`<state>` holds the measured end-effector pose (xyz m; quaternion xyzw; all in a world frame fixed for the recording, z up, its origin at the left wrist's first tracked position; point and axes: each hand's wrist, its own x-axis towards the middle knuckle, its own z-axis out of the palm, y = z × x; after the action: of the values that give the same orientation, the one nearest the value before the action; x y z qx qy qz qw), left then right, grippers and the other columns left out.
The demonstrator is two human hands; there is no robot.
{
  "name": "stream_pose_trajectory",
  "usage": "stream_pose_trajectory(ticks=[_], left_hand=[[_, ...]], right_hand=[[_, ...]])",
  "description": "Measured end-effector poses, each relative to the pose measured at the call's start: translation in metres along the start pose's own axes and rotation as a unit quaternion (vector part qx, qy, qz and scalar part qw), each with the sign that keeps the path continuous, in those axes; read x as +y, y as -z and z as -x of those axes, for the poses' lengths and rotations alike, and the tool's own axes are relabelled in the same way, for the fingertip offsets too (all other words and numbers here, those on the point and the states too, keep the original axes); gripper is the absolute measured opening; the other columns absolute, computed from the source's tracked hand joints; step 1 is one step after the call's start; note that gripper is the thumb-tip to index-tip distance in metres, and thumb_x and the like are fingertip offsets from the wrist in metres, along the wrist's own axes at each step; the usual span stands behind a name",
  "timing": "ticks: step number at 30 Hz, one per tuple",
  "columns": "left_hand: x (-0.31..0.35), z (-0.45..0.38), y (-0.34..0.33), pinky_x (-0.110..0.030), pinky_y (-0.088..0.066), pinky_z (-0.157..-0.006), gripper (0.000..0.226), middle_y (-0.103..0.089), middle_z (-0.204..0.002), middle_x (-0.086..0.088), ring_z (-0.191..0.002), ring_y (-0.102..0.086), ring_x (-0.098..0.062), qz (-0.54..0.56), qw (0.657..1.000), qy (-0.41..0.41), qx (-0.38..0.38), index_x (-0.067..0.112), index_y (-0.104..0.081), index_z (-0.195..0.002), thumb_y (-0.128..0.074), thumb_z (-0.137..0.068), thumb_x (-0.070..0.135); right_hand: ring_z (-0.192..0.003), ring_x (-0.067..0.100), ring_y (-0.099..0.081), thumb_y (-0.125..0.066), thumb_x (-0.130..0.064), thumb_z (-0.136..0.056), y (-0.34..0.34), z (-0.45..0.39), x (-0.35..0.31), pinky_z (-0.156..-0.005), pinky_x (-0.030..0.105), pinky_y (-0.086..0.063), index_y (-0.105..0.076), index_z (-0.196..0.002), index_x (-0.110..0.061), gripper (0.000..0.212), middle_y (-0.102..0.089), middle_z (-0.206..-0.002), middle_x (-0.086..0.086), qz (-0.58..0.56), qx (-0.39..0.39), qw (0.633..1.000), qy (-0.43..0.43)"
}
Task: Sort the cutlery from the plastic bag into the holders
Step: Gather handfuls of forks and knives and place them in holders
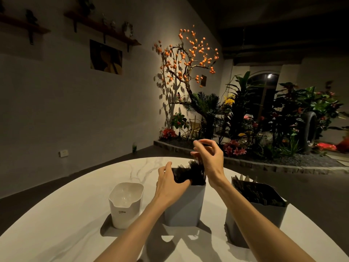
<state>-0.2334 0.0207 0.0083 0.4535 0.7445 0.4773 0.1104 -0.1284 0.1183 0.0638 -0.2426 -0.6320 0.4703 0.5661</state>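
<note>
Three holders stand on the white marble table [75, 214]. The middle grey holder [186, 205] is packed with black plastic forks [192, 171], tines up. My left hand [170, 183] grips that holder's near-left rim, thumb reaching in among the forks. Just above the forks, my right hand [208, 157] hovers with fingers loosely curled, and I cannot tell whether it pinches a fork. The right grey holder [268, 210] holds dark cutlery. A crumpled clear plastic bag [123, 195] sits inside the left white holder [124, 207].
The table's round edge curves close behind the holders. Beyond it lie a dark floor, a bed of plants with a lit orange-fruited tree [187, 59], and a wall with shelves [102, 27].
</note>
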Motion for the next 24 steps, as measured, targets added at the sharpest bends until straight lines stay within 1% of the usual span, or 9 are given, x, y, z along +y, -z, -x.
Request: stream_pose_trajectory(ticks=[2, 4, 7, 10, 14, 16, 19, 22, 24], left_hand=[[0.0, 0.0, 0.0, -0.043, -0.042, -0.112, 0.092, -0.031, -0.154, -0.007, -0.138, -0.042, -0.027, 0.003, 1.0, 0.001, 0.004, 0.024, -0.022, -0.156, -0.076, -0.084, 0.043], [0.0, 0.0, 0.0, -0.045, -0.041, -0.112, 0.092, -0.031, -0.154, -0.007, -0.138, -0.042, -0.028, 0.003, 1.0, 0.005, 0.0, 0.024, -0.022, -0.156, -0.077, -0.084, 0.042], [-0.001, 0.0, 0.002, -0.047, -0.041, -0.113, 0.091, -0.033, -0.154, -0.007, -0.138, -0.043, -0.028, 0.0, 1.0, 0.007, -0.005, 0.024, -0.022, -0.156, -0.077, -0.085, 0.037], [0.0, 0.002, 0.005, -0.048, -0.041, -0.114, 0.089, -0.035, -0.153, -0.007, -0.138, -0.042, -0.027, 0.001, 1.0, 0.006, -0.007, 0.023, -0.022, -0.156, -0.075, -0.086, 0.033], [-0.002, 0.001, 0.005, -0.046, -0.043, -0.112, 0.083, -0.036, -0.152, -0.007, -0.135, -0.046, -0.028, -0.005, 1.0, 0.004, -0.012, 0.023, -0.026, -0.154, -0.073, -0.087, 0.033], [-0.003, 0.0, 0.006, -0.042, -0.049, -0.105, 0.075, -0.04, -0.147, -0.007, -0.127, -0.051, -0.027, 0.002, 1.0, 0.001, -0.014, 0.024, -0.031, -0.15, -0.073, -0.088, 0.032], [-0.006, 0.002, 0.007, -0.025, -0.05, -0.085, 0.068, -0.046, -0.14, -0.005, -0.114, -0.052, -0.019, 0.06, 0.998, 0.012, -0.015, 0.022, -0.038, -0.146, -0.073, -0.089, 0.031], [-0.012, 0.004, 0.011, -0.012, -0.039, -0.068, 0.068, -0.047, -0.138, -0.001, -0.111, -0.048, -0.014, 0.094, 0.995, 0.017, -0.027, 0.023, -0.038, -0.147, -0.073, -0.089, 0.027], [-0.012, 0.006, 0.013, -0.01, -0.037, -0.064, 0.061, -0.046, -0.131, 0.003, -0.107, -0.048, -0.011, 0.102, 0.994, 0.017, -0.031, 0.023, -0.04, -0.144, -0.071, -0.092, 0.026]], right_hand=[[-0.089, 0.024, -0.075, -0.056, -0.037, -0.102, 0.0, -0.003, -0.003, -0.082, 0.036, -0.06, -0.069, -0.104, -0.016, 0.024, -0.074, -0.094, 0.009, 0.017, 0.003, 1.0, -0.022], [-0.095, 0.02, -0.071, -0.041, -0.036, -0.108, 0.0, -0.003, -0.001, -0.087, 0.034, -0.056, -0.071, -0.101, -0.015, 0.037, -0.073, -0.097, 0.006, 0.116, -0.045, 0.992, -0.022], [-0.091, 0.017, -0.065, -0.037, -0.036, -0.109, -0.003, 0.004, 0.014, -0.088, 0.034, -0.054, -0.071, -0.096, -0.011, 0.044, -0.07, -0.095, 0.006, 0.275, -0.127, 0.953, -0.02], [-0.085, 0.019, -0.063, -0.038, -0.034, -0.109, -0.004, 0.011, 0.024, -0.089, 0.043, -0.053, -0.07, -0.091, -0.009, 0.044, -0.069, -0.089, 0.006, 0.353, -0.112, 0.929, 0.017], [-0.117, 0.012, -0.055, -0.039, -0.05, -0.105, -0.006, 0.018, 0.013, -0.104, 0.033, -0.043, -0.07, -0.118, -0.02, 0.045, -0.064, -0.124, -0.003, 0.33, -0.116, 0.933, 0.082], [-0.134, 0.012, -0.046, -0.032, -0.059, -0.103, -0.007, 0.024, 0.009, -0.117, 0.037, -0.034, -0.064, -0.132, -0.024, 0.055, -0.058, -0.14, -0.005, 0.419, -0.19, 0.876, 0.145], [-0.138, 0.023, -0.043, -0.028, -0.034, -0.111, -0.001, 0.031, 0.01, -0.121, 0.033, -0.02, -0.062, -0.13, -0.015, 0.044, -0.059, -0.139, 0.005, 0.519, -0.266, 0.799, 0.149], [-0.138, 0.026, -0.044, -0.026, -0.028, -0.111, 0.001, 0.028, 0.006, -0.121, 0.032, -0.019, -0.063, -0.123, -0.012, 0.041, -0.062, -0.133, 0.009, 0.521, -0.275, 0.8, 0.117], [-0.15, 0.028, -0.028, -0.026, -0.033, -0.111, 0.001, 0.024, 0.006, -0.124, 0.038, -0.011, -0.058, -0.135, -0.013, 0.045, -0.049, -0.15, 0.01, 0.507, -0.262, 0.813, 0.114]])
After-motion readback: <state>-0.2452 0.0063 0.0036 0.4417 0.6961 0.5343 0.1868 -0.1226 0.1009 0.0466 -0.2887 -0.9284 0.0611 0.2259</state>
